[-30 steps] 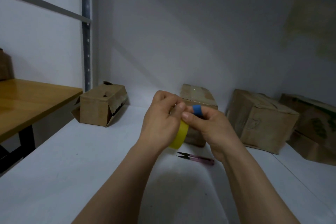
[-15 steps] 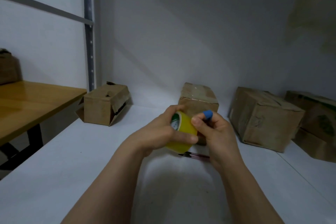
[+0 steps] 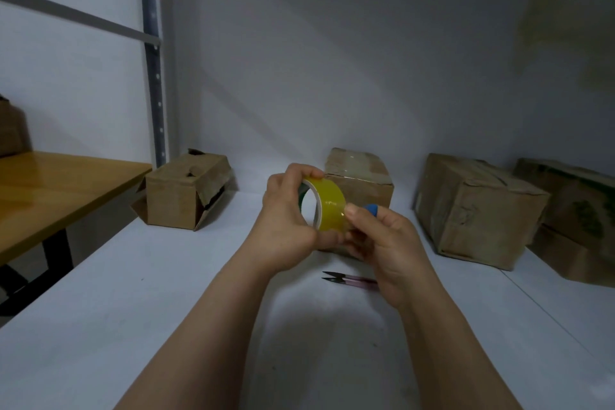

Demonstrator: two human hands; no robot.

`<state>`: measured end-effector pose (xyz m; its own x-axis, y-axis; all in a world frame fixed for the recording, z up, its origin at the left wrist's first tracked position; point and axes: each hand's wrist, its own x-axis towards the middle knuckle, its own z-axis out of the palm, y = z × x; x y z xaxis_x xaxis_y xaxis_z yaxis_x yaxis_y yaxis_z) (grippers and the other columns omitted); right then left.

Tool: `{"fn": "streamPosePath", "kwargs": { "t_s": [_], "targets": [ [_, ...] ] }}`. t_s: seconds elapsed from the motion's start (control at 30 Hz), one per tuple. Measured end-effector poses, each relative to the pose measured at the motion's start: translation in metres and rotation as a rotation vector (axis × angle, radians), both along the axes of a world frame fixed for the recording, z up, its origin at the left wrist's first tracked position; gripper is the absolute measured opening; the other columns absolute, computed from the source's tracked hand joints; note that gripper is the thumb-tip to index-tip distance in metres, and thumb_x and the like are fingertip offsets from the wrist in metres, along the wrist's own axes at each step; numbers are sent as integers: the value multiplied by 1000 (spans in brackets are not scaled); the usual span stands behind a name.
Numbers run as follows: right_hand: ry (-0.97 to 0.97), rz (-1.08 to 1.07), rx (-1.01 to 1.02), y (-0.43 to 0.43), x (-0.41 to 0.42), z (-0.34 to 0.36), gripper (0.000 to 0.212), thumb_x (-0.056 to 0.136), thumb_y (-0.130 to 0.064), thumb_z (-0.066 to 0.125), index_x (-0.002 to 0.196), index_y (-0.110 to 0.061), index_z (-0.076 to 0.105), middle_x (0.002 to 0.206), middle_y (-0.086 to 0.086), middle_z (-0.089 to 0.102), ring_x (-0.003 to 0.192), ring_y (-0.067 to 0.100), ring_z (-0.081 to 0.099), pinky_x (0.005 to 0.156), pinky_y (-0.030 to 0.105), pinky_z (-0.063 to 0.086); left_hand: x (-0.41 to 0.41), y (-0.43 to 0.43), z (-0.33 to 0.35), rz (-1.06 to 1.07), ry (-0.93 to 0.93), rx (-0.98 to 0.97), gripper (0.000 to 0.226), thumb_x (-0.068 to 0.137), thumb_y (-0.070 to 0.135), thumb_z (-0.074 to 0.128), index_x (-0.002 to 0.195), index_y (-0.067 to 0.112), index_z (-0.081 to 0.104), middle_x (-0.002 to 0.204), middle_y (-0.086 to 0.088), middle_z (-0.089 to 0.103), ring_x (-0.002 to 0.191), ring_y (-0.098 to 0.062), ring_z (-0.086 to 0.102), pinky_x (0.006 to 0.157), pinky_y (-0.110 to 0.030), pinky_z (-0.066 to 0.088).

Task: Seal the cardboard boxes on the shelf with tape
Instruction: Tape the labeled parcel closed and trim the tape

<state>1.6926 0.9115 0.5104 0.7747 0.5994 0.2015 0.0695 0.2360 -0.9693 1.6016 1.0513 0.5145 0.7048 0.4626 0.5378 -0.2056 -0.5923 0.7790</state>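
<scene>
At frame centre a yellow tape roll [image 3: 330, 207] is gripped by the left hand [image 3: 287, 226] and pinched by the right hand [image 3: 387, 245]; green print on the rightmost cardboard box [image 3: 580, 210] is illegible.

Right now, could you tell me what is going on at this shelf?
A person holds a yellow roll of tape above the white shelf: the left hand grips it, while the right hand pinches its outer face, probably feeling for the tape's end. Pink-handled snips lie on the shelf beneath. The brown cardboard boxes stand behind, untouched.

Dim, soft shadows (edges warped).
</scene>
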Motion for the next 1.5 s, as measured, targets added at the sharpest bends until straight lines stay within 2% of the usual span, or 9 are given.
{"fn": "streamPosePath", "kwargs": {
  "t_s": [0.3, 0.57, 0.7, 0.8, 0.93, 1.03, 1.2, 1.37, 1.5],
  "targets": [
    [14, -95, -209, 2, -3, -1, 29, 87, -34, 73, 97, -8, 67, 68, 4, 56, 62, 15, 55, 68, 31, 59, -2, 0, 0, 74, 73, 188, 85, 58, 21, 91, 117, 55, 39, 124, 11, 30, 126, -18, 37, 99, -29, 44],
    [-399, -611, -124, -9, 14, -5, 11, 90, -35, 62, 100, -34, 59, 103, -4, 61, 88, 10, 61, 81, 35, 54, -29, 23, 17, 470, 508, 196, 86, 70, 26, 77, 142, 45, 35, 144, -9, 28, 135, -34, 26, 106, -48, 27],
    [-423, -538, -253, -11, 26, -7, 39, 94, -36, 63, 128, -44, 45, 135, -6, 44, 107, 8, 54, 92, 29, 45, -46, 40, 15, 550, 893, 271, 89, 82, 31, 66, 155, 42, 17, 154, -18, 22, 141, -41, 20, 110, -53, 24],
    [-404, -458, -369, -11, 34, -8, 66, 93, -38, 66, 147, -48, 29, 150, -2, 33, 131, 19, 45, 106, 41, 42, -45, 40, 10, 527, 1011, 300, 83, 93, 25, 49, 159, 38, 0, 165, -17, 0, 151, -39, -1, 118, -60, 7],
    [-328, -324, -432, -6, 39, -13, 82, 93, -34, 67, 154, -45, 13, 150, 0, 42, 128, 19, 48, 104, 40, 41, -33, 30, 10, 383, 750, 425, 98, 89, 12, 53, 158, 33, -14, 165, -9, -22, 150, -27, -26, 120, -50, -10],
    [-303, -271, -467, -1, 39, -17, 82, 95, -31, 66, 155, -40, 11, 127, -5, 52, 103, 13, 52, 91, 31, 41, -7, 10, 6, -1, 360, 164, 103, 92, 13, 63, 156, 44, -11, 166, 11, -16, 152, -7, -13, 123, -35, 0],
    [-352, -283, -474, -2, 36, -21, 73, 92, -33, 69, 148, -44, 22, 109, -5, 68, 98, 14, 65, 84, 29, 46, 27, -2, -12, -224, 205, -273, 88, 100, 15, 54, 158, 36, -7, 152, 17, 22, 136, -4, 27, 106, -23, 29],
    [-340, -291, -395, -7, 19, -13, 40, 79, -68, 66, 98, -34, 55, 82, -2, 74, 64, 14, 72, 78, 42, 59, 28, 6, -2, 168, 105, -439, 81, 83, 77, 30, 145, 28, 43, 147, -7, 49, 131, -28, 48, 114, -50, 35],
    [-513, -334, -373, -2, 0, -5, 57, 72, -79, 59, 75, -22, 58, 60, 1, 64, 61, 20, 66, 71, 49, 58, 19, 5, 2, 429, 24, -451, 75, 100, 64, 8, 148, 19, 43, 153, -16, 42, 140, -33, 39, 116, -48, 26]
  ]
}}
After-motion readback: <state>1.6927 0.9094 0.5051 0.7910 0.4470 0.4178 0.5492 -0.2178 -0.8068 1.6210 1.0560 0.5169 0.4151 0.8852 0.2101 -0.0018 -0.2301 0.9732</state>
